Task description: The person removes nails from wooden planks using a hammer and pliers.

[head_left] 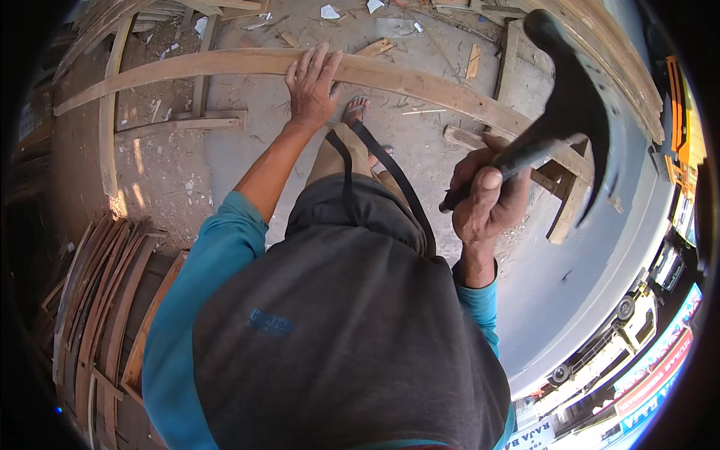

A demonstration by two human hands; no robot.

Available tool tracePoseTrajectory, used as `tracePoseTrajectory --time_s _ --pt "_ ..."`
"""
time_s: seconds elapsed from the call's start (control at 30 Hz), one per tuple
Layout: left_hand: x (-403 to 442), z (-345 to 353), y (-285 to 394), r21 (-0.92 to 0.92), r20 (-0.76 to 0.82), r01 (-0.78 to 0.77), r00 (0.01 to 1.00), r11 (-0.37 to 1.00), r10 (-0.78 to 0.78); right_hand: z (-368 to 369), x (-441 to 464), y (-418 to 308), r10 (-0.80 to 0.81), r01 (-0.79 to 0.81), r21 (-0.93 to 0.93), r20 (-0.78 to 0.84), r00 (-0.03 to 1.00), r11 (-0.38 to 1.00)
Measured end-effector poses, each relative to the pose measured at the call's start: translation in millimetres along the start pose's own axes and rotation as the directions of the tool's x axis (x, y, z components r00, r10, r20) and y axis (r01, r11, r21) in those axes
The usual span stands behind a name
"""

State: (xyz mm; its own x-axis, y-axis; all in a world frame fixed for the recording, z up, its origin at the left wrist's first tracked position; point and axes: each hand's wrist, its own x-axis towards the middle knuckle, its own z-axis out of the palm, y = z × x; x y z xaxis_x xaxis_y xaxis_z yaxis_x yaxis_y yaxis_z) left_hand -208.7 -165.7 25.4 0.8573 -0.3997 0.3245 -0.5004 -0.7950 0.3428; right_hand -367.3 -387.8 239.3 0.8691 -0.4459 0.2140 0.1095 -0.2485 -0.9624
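A long wooden plank (420,81) crosses the upper part of the view, looking bowed through the lens. On top of it rests my left hand (313,86), its fingers spread and partly over the far edge. My right hand (491,191) is wrapped round the handle of a hammer (559,112), raised at the right in front of the plank's right end. The hammer's dark head and curved claw are close to the camera and hide part of the wood behind.
Wooden supports (109,142) stand at the left and right under the plank. Stacked wood strips (97,315) lie at the lower left. Scraps litter the concrete floor (255,165). My feet (356,110) are below the plank. A parked truck (619,330) shows at the right.
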Motion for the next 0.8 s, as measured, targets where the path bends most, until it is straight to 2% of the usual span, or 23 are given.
tracePoseTrajectory --time_s 0.07,0.1,0.17,0.2,0.23,0.27,0.33,0.37,0.43,0.53,0.57,0.63,0.67,0.7,0.73,0.77,0.8 --pt "-3.9 -0.1 -0.6 0.006 -0.010 0.002 1.000 1.000 -0.002 3.5 4.3 -11.3 -0.146 0.149 0.071 -0.045 0.988 0.986" --pt "-3.5 0.7 -0.6 -0.003 -0.018 0.006 1.000 1.000 -0.006 0.7 13.0 -3.1 -0.238 0.232 0.117 0.046 0.970 0.966" --pt "-4.3 1.6 0.9 -0.019 -0.034 0.011 0.999 1.000 -0.012 7.7 3.3 49.5 -0.364 0.363 0.028 0.046 0.930 0.931" --pt "-3.9 1.6 1.1 -0.010 -0.033 0.012 0.999 1.000 -0.012 5.9 -7.5 73.0 -0.091 0.136 -0.270 0.174 0.981 0.953" --pt "-3.5 1.5 1.6 0.003 -0.034 0.013 0.999 1.000 -0.013 2.1 -16.9 94.8 0.209 -0.060 -0.561 0.205 0.956 0.825" --pt "-5.9 3.0 1.9 0.004 -0.050 0.018 0.999 1.000 -0.017 -1.3 -22.0 115.3 0.195 -0.044 -0.561 0.212 0.958 0.827" --pt "-3.9 3.1 -1.5 -0.028 0.001 0.029 1.000 0.999 -0.029 6.1 -12.6 129.2 0.397 -0.156 -0.665 0.228 0.889 0.730" --pt "5.0 4.5 -7.8 -0.012 -0.026 0.033 0.999 0.999 -0.033 6.1 -3.7 136.0 0.372 -0.130 -0.655 0.244 0.896 0.744" --pt "-4.5 4.0 0.0 -0.035 -0.011 0.047 0.999 0.998 -0.048 3.9 -0.4 82.8 0.402 -0.231 -0.601 0.167 0.900 0.765" --pt "-3.2 3.3 0.8 -0.010 -0.007 0.048 0.999 0.999 -0.048 2.9 15.2 22.4 0.157 -0.123 -0.352 0.070 0.985 0.928" --pt "-3.9 3.2 0.9 -0.011 0.000 0.044 0.999 0.999 -0.044 4.7 20.6 2.8 -0.036 0.045 -0.194 0.051 0.998 0.980" --pt "-2.7 3.3 -0.2 -0.036 -0.017 0.029 0.999 0.999 -0.029 12.0 30.9 -7.3 -0.378 0.379 0.030 -0.023 0.925 0.925" --pt "-2.3 3.3 -0.3 -0.039 -0.016 0.024 1.000 0.999 -0.024 12.3 31.4 5.1 -0.489 0.492 0.128 -0.057 0.870 0.861" --pt "-2.4 3.8 -0.9 -0.028 -0.004 0.026 1.000 0.999 -0.026 12.9 22.2 32.4 -0.504 0.504 0.150 -0.038 0.863 0.851" --pt "-3.1 3.8 -1.0 -0.019 0.008 0.031 1.000 0.999 -0.030 4.0 3.5 59.5 -0.221 0.236 -0.203 0.096 0.971 0.950" --pt "-3.2 3.3 -0.9 -0.025 0.004 0.033 0.999 0.999 -0.033 -4.9 -15.4 86.8 0.087 0.062 -0.594 0.219 0.972 0.802" --pt "-1.4 2.7 -1.3 -0.009 0.000 0.025 1.000 1.000 -0.025 -2.1 -16.6 114.1 0.405 -0.051 -0.752 0.296 0.865 0.658"
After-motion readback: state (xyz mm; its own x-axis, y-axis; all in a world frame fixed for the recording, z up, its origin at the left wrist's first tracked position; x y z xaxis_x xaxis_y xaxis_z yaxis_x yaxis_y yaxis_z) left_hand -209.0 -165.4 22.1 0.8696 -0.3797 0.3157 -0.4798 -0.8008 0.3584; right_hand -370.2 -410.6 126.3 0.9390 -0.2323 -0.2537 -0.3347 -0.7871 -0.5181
